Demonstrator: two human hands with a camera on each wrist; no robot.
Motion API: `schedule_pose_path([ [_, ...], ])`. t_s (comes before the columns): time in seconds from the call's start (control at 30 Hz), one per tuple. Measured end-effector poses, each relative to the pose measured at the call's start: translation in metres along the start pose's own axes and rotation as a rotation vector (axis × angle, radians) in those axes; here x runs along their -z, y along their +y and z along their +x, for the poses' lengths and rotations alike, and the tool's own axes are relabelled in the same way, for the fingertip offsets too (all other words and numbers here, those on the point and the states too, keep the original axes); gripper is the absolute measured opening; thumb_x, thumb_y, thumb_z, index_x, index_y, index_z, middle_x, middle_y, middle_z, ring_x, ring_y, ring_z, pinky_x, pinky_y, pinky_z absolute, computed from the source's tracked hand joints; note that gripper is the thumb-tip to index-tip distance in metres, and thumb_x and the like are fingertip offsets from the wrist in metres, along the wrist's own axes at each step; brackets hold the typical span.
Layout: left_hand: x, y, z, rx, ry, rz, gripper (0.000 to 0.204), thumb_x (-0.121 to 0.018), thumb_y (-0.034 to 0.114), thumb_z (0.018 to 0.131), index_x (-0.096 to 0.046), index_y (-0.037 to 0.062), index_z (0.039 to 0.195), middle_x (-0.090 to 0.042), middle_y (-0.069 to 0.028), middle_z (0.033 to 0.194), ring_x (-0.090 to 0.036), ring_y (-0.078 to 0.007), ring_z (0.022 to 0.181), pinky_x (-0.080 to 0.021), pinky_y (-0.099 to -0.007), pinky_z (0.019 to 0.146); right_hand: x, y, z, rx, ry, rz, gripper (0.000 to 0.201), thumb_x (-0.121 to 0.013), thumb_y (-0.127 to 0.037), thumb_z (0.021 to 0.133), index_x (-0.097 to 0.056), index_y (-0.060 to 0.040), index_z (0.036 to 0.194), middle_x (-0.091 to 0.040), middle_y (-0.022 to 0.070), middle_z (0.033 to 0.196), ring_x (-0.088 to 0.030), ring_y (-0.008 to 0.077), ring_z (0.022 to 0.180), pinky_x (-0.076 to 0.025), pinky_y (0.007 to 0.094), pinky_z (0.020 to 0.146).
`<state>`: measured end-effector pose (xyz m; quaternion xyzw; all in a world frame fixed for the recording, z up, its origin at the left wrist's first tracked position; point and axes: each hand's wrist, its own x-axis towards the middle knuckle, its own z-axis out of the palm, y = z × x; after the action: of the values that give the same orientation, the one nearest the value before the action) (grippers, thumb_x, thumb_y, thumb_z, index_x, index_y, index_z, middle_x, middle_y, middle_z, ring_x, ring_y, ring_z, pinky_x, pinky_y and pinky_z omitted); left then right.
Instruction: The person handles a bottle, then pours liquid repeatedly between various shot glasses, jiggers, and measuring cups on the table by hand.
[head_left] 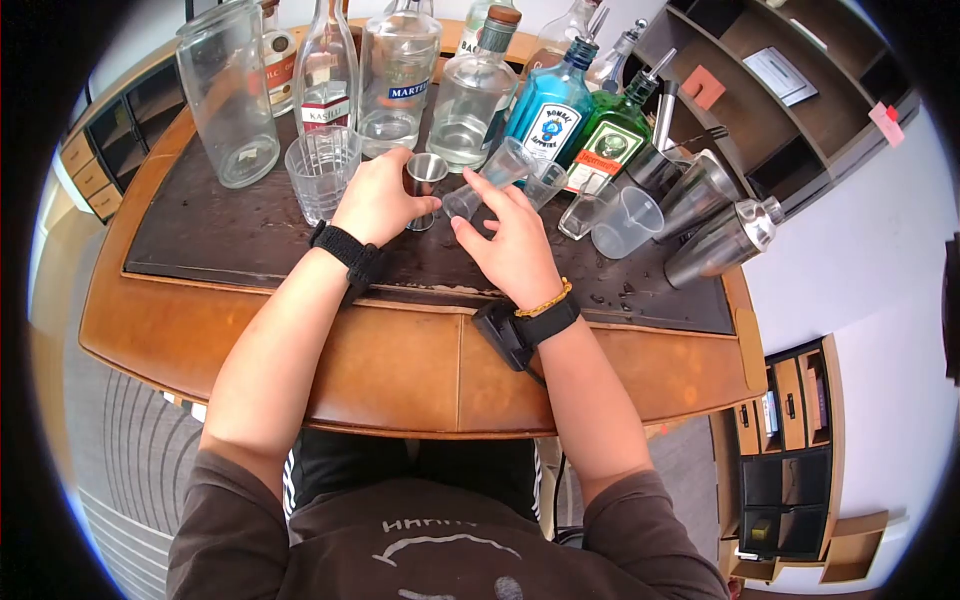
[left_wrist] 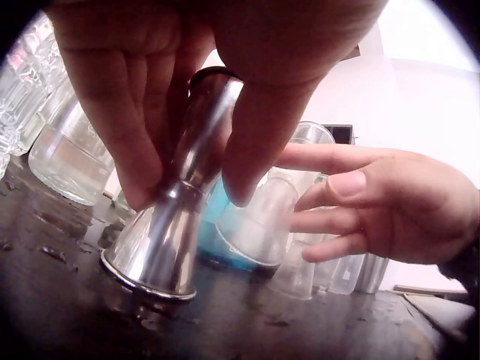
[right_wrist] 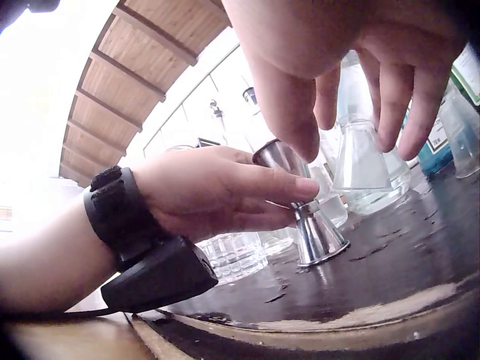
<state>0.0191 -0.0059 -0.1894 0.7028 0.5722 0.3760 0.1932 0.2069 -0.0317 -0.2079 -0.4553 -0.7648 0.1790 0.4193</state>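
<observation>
- Pinching the metal measuring cup (head_left: 425, 178) now with the left hand (head_left: 372, 203), thumb on one side, fingers on the other, right around the narrow waist.
- Standing upright in that grip, flared at both ends, low over the dark top of the counter (head_left: 240, 240).
- Over to the right hand (head_left: 515, 242): spreading loosely, fingers apart and thumb out, around the clear measuring cup (right_wrist: 364, 154); cannot tell whether touching it.
- Just beside the left hand, sitting on the counter: the patterned glass tumbler (head_left: 320, 178).
- Past the right hand: the small square glass (head_left: 588, 211), then the frosted plastic cup (head_left: 628, 224).
- Rising close behind both measuring cups: the corked clear bottle (head_left: 463, 112), the blue bottle (head_left: 548, 112) and the green bottle (head_left: 607, 140), side by side.
- Out toward the left: the tall glass jar (head_left: 232, 105).
- Far over on the right, shining away near the counter's edge: the steel shaker (head_left: 718, 248), tilted in the head view.
</observation>
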Motion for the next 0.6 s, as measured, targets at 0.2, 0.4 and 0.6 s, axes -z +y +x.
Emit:
schedule_pose_path([
  [0.2,-0.0018,-0.0025,0.0011,-0.015,0.002,0.008,0.037,-0.084,0.018,0.068,-0.059,-0.0035,0.083,-0.068,-0.0184,0.075,-0.069,-0.0337,0.077,-0.053,-0.0405,0.071,0.0003,-0.007,0.0005,0.011,0.062,0.087,0.06,-0.072,-0.012,0.08,-0.054,-0.0125,0.137,-0.059,0.0151,0.119,-0.062,0.028,0.101,-0.055,0.0336,0.078],
  [0.4,-0.0026,-0.0028,0.0021,-0.001,0.0,0.017,0.037,-0.084,0.018,0.068,-0.059,-0.0039,0.084,-0.068,-0.0193,0.076,-0.07,-0.0341,0.077,-0.053,-0.0403,0.071,0.0001,-0.0054,0.0018,0.012,0.072,0.119,0.066,-0.072,-0.01,0.079,-0.049,-0.0132,0.141,-0.059,0.0144,0.123,-0.061,0.0289,0.103,-0.055,0.0346,0.08],
  [0.6,-0.0047,-0.0054,0.0016,-0.014,0.018,-0.017,0.045,-0.084,0.017,0.067,-0.06,-0.0054,0.098,-0.069,-0.0195,0.077,-0.07,-0.0336,0.078,-0.054,-0.0396,0.071,0.0014,-0.0067,0.0023,0.033,0.078,0.091,0.067,-0.071,-0.009,0.079,-0.047,-0.0126,0.142,-0.059,0.014,0.122,-0.061,0.0287,0.101,-0.053,0.0345,0.078],
])
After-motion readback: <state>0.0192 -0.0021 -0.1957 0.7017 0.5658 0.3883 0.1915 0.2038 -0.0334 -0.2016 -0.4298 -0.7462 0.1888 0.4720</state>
